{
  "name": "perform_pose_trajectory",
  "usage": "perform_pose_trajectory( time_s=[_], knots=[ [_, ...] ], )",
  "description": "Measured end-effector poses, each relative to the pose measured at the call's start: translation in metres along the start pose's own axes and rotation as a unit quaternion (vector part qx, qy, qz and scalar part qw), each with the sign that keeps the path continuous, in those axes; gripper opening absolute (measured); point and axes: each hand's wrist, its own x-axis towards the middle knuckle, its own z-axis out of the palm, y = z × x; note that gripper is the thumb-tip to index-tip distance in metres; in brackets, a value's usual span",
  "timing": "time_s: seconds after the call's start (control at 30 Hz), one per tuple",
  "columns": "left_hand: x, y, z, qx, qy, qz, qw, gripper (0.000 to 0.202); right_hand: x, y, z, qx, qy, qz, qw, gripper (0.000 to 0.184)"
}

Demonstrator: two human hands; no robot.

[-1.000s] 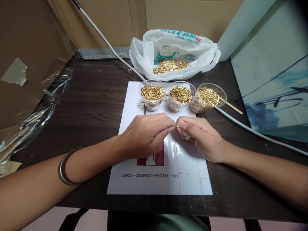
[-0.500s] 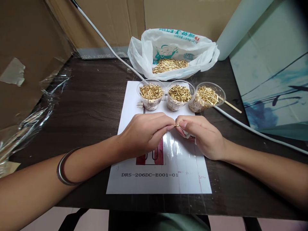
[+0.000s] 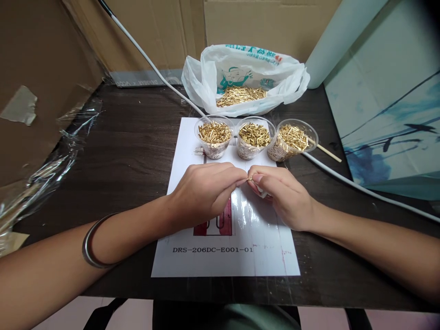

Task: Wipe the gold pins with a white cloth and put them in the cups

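Over the printed sheet [image 3: 275, 252], my two hands meet fingertip to fingertip. My left hand [image 3: 208, 190] is closed in a pinch at the left end of a small gold metal pin [image 3: 250, 179]. My right hand [image 3: 287, 197] pinches the same pin between thumb and forefinger. Whether it is one piece or two joined pieces is too small to tell. A crumpled white scrap [image 3: 264, 194], perhaps tissue or cloth, shows under the right fingers. Just beyond are a left cup [image 3: 215, 153], a middle cup [image 3: 249, 152] and a right cup [image 3: 277, 152], all clear plastic, filled with small gold pieces.
Behind the cups a white plastic bag [image 3: 199, 87] lies open with more gold pieces [image 3: 240, 96] inside. A thin wooden stick [image 3: 329, 152] lies by the right cup. A white cable [image 3: 364, 184] crosses the dark table [image 3: 130, 137]. Cardboard [image 3: 154, 32] stands behind.
The view has shifted slightly. My fingertips have drawn a little closer together around the gold pin, and less of the white scrap shows.
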Motion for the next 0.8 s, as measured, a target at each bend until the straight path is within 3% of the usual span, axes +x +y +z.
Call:
perform_pose_trajectory(
  time_s=[0.43, 0.8],
  knots=[
    [0.0002, 0.0005, -0.0001, 0.047, 0.023, 0.012, 0.999, 0.021, -0.0003, -0.0012, 0.0033, -0.038, 0.015, -0.019, 0.999, 0.029],
    [0.0019, 0.0018, -0.0012, -0.038, 0.032, -0.039, 0.998, 0.016, -0.0030, 0.0021, 0.0029, -0.029, 0.063, 0.012, 0.998, 0.032]
  ],
)
